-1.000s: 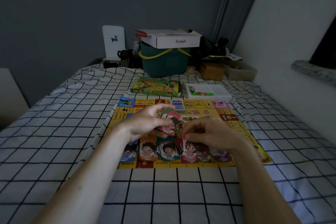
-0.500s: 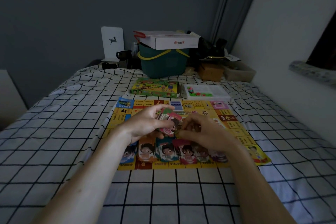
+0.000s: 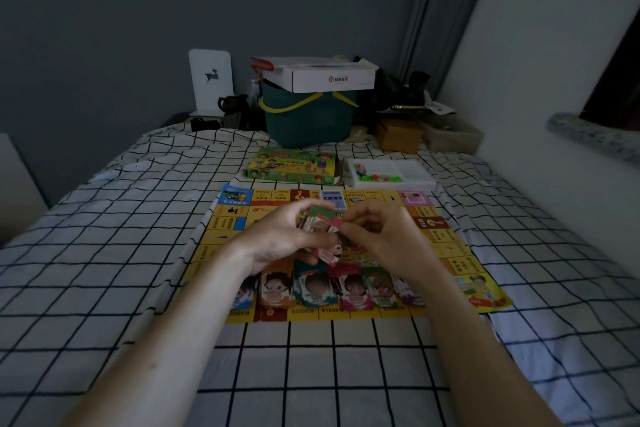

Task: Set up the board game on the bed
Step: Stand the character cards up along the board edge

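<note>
Both hands are up over the middle of the game board (image 3: 446, 246), which lies flat on the checked bed sheet (image 3: 104, 253). The left hand (image 3: 277, 239) grips a stack of paper play-money notes (image 3: 320, 222), fingers curled around it from the left, thumb on top. The right hand (image 3: 384, 236) is right against that stack, thumb and forefinger pinching the edge of the top note at its right corner; the other fingers are curled loosely behind.

Below the hands, along the near edge of the board, a row of money piles (image 3: 346, 288) sits side by side, each showing a cartoon face. I count at least 5; the ends of the row are partly hidden by the wrists, so the exact number is unclear.

Past the far edge of the board, the green game box (image 3: 292, 168) lies on the sheet, and just to its right a white plastic tray (image 3: 408, 175) holds small green and red pieces in its left compartment. Beyond them, at the head of the bed, a teal basket (image 3: 304, 121) with a yellow handle carries a white cardboard box (image 3: 332, 78) on top. A white panel with a deer figure (image 3: 210, 80) stands against the grey wall to the left.
</note>
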